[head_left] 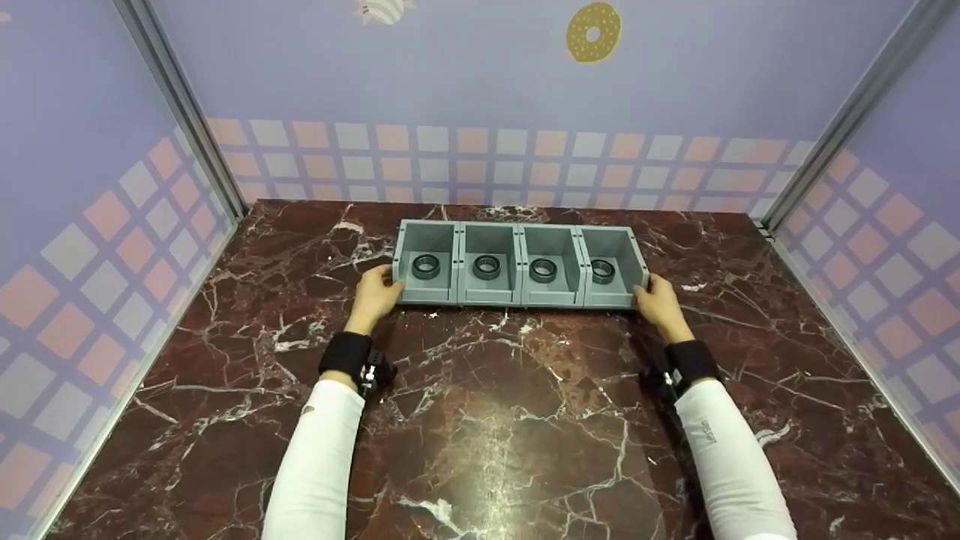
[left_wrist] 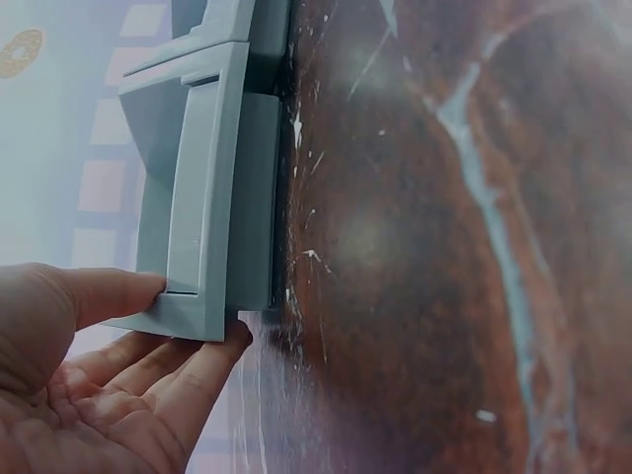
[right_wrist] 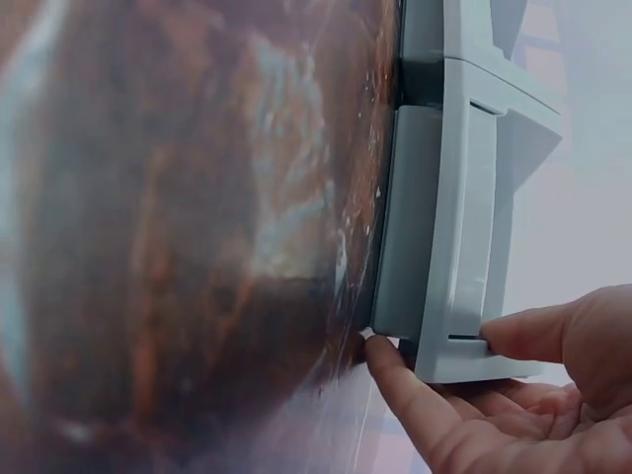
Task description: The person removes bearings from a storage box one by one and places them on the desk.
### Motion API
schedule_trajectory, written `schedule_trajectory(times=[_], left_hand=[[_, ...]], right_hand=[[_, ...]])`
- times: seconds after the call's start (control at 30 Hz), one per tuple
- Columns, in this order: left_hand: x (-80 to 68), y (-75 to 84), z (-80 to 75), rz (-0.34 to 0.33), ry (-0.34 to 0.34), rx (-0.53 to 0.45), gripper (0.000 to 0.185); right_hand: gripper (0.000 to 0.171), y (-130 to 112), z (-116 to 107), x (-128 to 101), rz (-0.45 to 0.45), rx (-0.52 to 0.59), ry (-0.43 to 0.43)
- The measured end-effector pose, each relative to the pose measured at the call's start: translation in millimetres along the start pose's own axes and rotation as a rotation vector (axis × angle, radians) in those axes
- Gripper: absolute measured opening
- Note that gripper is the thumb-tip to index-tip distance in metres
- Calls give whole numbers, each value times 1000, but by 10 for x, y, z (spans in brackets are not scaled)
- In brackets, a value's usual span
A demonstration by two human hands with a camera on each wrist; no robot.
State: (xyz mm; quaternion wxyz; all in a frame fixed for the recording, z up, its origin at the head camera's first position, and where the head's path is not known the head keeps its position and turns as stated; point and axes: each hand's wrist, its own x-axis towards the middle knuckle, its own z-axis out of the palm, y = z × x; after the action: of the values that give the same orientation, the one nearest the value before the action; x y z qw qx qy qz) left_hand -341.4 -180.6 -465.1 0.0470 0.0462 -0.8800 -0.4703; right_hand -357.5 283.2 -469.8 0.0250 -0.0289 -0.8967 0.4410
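A row of joined grey open bins (head_left: 517, 297) stands on the marble table (head_left: 487, 420), and each bin holds one black ring (head_left: 426, 266). My left hand (head_left: 377, 294) is at the row's left end. Its straight fingers (left_wrist: 197, 380) lie against the end wall of the bin (left_wrist: 202, 197) and its thumb touches the front lip. My right hand (head_left: 657, 300) mirrors this at the right end. Its fingers (right_wrist: 415, 400) lie along the end wall of that bin (right_wrist: 449, 227), with the thumb on the front lip.
Pastel checked walls with metal corner posts (head_left: 187, 112) close the table in at the left, back and right. The bins stand near the back wall, and dark marble lies in front of them and to both sides.
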Motion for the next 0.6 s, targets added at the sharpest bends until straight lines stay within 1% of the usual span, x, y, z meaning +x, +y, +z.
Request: schedule_trajectory(times=[0.13,0.3,0.6], left_hand=[[-40,-1,-16,3,-14,-15,51],[-84,-1,-28,-5,-15,-2,50],[-173,-19,-33,3,-25,-13,49]], right_hand=[[33,8,0,-34,-7,-18,15],[39,-1,-9,-96,-21,-17,10],[36,10,-26,-216,-30,-21,38]])
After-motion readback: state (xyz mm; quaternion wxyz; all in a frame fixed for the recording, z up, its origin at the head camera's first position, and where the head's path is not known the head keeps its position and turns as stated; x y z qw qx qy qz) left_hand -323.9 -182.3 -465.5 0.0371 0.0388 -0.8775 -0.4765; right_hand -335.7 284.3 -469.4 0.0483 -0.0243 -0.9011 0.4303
